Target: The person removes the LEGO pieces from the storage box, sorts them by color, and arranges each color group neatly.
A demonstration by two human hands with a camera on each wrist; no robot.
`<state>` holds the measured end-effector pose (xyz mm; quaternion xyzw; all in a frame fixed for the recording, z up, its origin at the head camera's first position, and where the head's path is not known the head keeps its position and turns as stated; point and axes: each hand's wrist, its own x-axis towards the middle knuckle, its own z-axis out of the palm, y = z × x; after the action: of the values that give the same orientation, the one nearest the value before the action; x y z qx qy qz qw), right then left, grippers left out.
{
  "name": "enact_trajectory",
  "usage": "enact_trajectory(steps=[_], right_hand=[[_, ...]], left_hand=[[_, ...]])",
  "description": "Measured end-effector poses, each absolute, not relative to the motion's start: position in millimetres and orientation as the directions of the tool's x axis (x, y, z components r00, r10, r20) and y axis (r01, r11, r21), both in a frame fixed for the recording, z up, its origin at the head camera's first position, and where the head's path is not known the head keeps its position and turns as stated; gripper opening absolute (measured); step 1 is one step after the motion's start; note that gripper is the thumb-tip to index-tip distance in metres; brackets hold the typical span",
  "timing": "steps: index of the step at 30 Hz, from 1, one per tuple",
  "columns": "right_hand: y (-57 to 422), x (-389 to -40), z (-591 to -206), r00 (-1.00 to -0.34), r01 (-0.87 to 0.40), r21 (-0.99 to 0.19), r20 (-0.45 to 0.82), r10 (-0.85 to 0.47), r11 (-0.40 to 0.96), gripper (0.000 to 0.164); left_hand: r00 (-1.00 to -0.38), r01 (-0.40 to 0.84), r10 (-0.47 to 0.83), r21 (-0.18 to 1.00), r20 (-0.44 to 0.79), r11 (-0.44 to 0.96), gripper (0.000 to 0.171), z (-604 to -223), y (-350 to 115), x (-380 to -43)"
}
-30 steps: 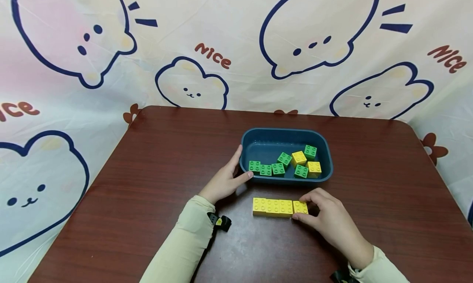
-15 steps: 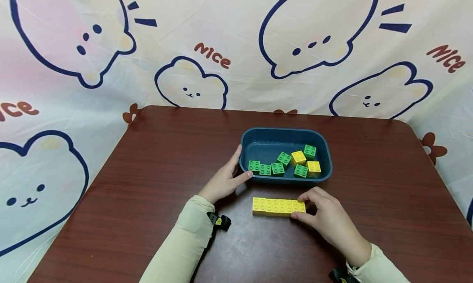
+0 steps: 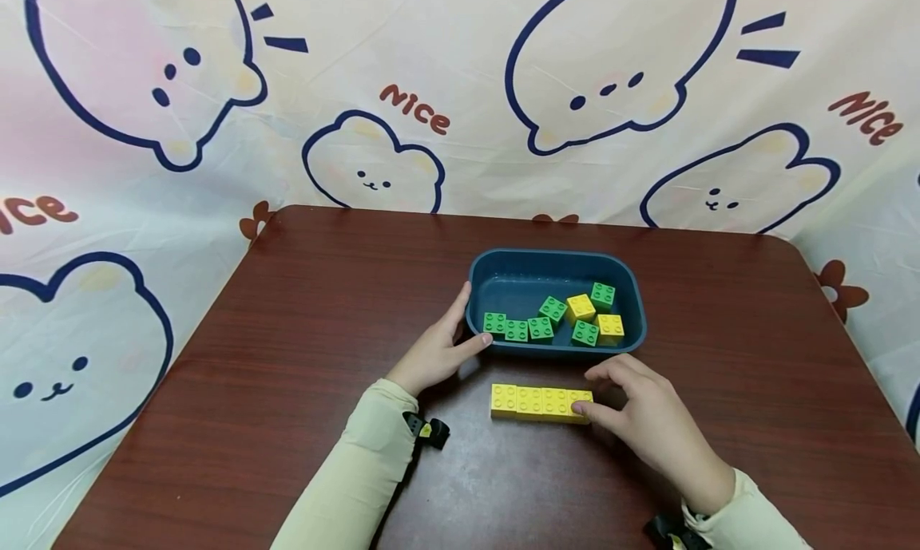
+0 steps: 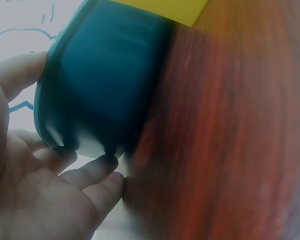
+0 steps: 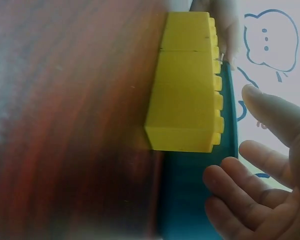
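In the head view a row of joined-looking yellow toy bricks (image 3: 541,403) lies on the table, studs up. My right hand (image 3: 650,422) is at the row's right end, its fingers spread and loosely bent, the thumb overlapping the last brick. In the right wrist view a gap shows between this hand (image 5: 260,185) and the yellow bricks (image 5: 185,90). My left hand (image 3: 434,352) rests against the left end of a dark blue tray (image 3: 546,256), thumb at the near corner and fingers extended along the side. Fingertips touch the tray (image 4: 105,75) in the left wrist view.
Inside the tray are several green bricks (image 3: 541,329) and two yellow bricks (image 3: 610,326). The brown table (image 3: 345,294) ends at the back against a printed cloth (image 3: 474,167). Dark straps with small devices (image 3: 431,433) sit at both wrists.
The rightmost yellow brick has moved left, closing the gap to the row. My right hand has let go of it and its fingers have spread. The left hand and tray stay put.
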<state>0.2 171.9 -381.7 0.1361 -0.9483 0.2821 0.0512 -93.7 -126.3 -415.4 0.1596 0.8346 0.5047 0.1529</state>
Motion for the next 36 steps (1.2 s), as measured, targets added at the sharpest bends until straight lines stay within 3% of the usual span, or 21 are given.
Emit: enact_trajectory(steps=[12, 36], right_hand=[[172.7, -10.9, -366.8, -0.936, -0.34, -0.517, 0.264, -0.231, 0.786, 0.028], [174.3, -45.2, -359.2, -0.972, -0.23, -0.554, 0.168, -0.163, 0.8, 0.03]], left_hand=[[-0.901, 0.116, 0.424, 0.891, -0.092, 0.438, 0.088, -414.5, -126.8, -93.3], [-0.904, 0.107, 0.416, 0.894, -0.095, 0.436, 0.088, -414.0, -126.2, -92.5]])
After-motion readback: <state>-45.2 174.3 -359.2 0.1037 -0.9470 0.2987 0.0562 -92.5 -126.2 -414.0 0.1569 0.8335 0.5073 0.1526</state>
